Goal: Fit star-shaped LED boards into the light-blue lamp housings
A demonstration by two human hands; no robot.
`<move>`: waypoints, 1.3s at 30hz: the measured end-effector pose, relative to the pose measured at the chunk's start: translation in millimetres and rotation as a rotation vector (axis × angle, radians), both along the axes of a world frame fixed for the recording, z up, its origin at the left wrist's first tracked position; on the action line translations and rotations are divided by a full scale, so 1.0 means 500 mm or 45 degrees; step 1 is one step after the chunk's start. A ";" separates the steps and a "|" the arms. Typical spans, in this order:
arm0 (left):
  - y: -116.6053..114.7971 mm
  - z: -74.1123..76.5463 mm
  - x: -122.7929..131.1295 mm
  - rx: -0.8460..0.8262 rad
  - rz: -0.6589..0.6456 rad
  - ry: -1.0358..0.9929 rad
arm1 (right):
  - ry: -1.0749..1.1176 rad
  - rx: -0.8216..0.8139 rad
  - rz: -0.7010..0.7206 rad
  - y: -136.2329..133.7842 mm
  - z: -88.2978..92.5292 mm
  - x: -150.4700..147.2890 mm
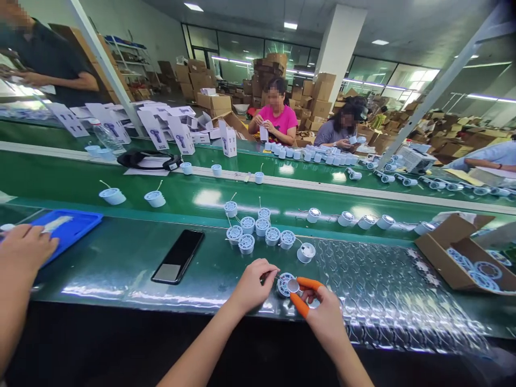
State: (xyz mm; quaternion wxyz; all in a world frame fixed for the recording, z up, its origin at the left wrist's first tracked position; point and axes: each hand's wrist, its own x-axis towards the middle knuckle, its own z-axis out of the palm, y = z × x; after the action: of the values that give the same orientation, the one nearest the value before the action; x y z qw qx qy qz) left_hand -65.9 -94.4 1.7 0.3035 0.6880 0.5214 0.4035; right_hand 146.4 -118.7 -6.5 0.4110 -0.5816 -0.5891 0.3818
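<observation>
My left hand (253,287) pinches a thin wire or tool at the edge of a light-blue round part (284,281) near the bench's front edge. Orange covers sit on the thumb and forefinger of my right hand (322,306), which grips a small round silvery disc (293,285) over that part. Just behind stands a blue cup with white pieces inside (306,252). Farther back and to the left is a cluster of similar blue parts (262,227), some with wires sticking up.
A black phone (178,256) lies left of my hands. Another person's hand (30,244) is over a blue tray (86,221) at far left. Clear ribbed plastic (374,279) and a cardboard box of rings (439,247) are on the right. People sit across the green conveyor (201,196).
</observation>
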 end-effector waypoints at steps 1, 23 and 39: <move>0.004 -0.012 0.002 -0.023 0.021 0.012 | -0.022 -0.028 0.004 0.001 -0.006 -0.003; -0.023 -0.119 0.040 0.093 -0.042 0.375 | -0.287 0.310 0.207 0.024 -0.028 -0.003; -0.040 -0.023 0.115 -0.192 -0.166 -0.393 | 0.219 0.145 -0.261 -0.044 -0.042 0.096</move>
State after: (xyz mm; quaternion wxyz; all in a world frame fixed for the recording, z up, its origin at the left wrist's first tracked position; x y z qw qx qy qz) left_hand -8.5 -114.5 -9.6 0.4563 0.6253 0.4518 0.4435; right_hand 194.5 -140.5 -27.7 0.5293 -0.5795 -0.5099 0.3522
